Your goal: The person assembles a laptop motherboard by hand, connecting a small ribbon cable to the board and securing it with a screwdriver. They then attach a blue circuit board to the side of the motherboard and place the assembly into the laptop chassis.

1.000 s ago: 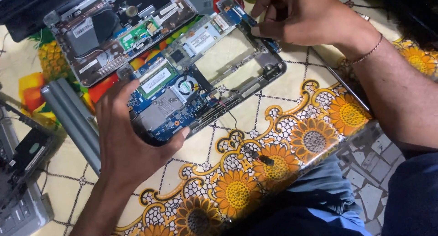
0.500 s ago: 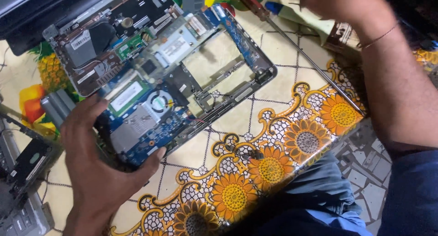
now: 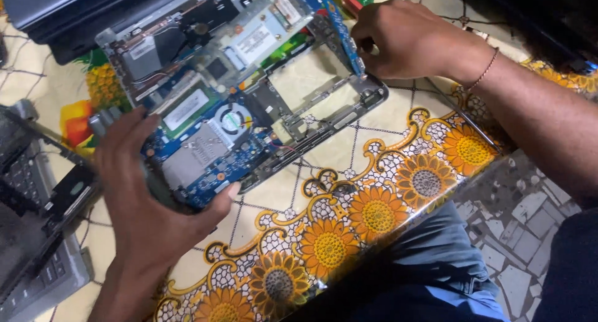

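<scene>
Sunflower-patterned worktop (image 3: 374, 216) under opened laptop chassis (image 3: 249, 116). Left hand (image 3: 146, 197) spread, gripping near corner by blue board. Right hand (image 3: 405, 42) closed around red-handled screwdriver (image 3: 350, 3) at far edge.

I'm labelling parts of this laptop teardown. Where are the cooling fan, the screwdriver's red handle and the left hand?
cooling fan (image 3: 232, 121), head view, on the round hub.
red handle (image 3: 351, 4), head view, on the end showing above the right fist.
left hand (image 3: 144, 197), head view, on its back.
</scene>
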